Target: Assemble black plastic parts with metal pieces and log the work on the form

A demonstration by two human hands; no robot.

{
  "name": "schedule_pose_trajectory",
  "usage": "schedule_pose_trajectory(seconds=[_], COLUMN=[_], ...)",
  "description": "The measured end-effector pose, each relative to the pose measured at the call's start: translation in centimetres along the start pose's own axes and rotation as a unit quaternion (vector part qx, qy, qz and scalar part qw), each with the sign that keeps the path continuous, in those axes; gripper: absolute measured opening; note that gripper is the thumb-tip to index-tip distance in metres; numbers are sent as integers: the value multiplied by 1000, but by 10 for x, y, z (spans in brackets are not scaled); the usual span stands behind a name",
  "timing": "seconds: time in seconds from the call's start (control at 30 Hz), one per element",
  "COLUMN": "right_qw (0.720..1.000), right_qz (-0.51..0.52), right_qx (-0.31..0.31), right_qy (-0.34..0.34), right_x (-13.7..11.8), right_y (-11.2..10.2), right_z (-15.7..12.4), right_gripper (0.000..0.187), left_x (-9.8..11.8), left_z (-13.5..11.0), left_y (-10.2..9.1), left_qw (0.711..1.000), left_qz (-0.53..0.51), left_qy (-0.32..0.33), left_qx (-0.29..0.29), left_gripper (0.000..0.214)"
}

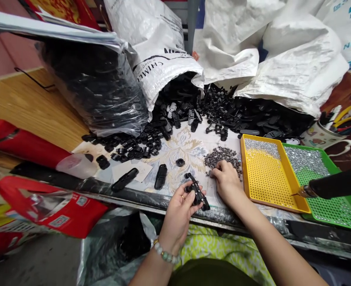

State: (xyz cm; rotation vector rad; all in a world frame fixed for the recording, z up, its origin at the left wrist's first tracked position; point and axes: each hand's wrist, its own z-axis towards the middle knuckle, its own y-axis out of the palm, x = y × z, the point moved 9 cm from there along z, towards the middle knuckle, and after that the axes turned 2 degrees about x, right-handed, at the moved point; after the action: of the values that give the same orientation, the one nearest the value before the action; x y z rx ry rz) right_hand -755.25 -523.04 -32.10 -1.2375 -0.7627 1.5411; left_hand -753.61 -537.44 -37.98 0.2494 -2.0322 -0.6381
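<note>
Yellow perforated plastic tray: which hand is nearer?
Right. The right hand rests on small grey metal pieces beside the yellow perforated plastic tray; the left hand sits farther left.

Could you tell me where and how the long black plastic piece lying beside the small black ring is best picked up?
Pinch the long black plastic piece across its narrow middle from above: it lies flat, clear of the small black ring.

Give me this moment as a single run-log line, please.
left hand: holds black plastic assembly | right hand: fingers in small metal parts pile | nearby: yellow tray, green tray
</note>
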Motion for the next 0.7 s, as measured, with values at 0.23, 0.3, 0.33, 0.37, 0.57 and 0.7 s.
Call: schedule_pose_trajectory(seconds=[0.23,0.3,0.33,0.37,0.57,0.7], right_qw=[1000,998,996,994,997,980], right_qz=[-15,-49,-66,-78,-23,185], right_qx=[-6,-39,-54,-66,-61,-70], right_qy=[18,31,39,46,28,-22], right_x=[-7,-10,-11,-11,-16,-31], right_y=[-3,4,8,11,5,-14], right_z=[10,14,16,19,16,-9], right_gripper=[14,11,11,11,11,10], left_x=[0,-1,-1,-1,1,4], left_z=[-3,-3,-3,-2,-2,-2], left_y=[-2,-2,-2,-2,-1,2], left_qw=[1000,1000,1000,1000,1000,999], left_qz=[-6,-8,-8,-7,-19,-32], left_qy=[2,2,3,4,7,14], left_qx=[7,6,4,3,7,-1], left_gripper=[27,27,26,26,25,23])
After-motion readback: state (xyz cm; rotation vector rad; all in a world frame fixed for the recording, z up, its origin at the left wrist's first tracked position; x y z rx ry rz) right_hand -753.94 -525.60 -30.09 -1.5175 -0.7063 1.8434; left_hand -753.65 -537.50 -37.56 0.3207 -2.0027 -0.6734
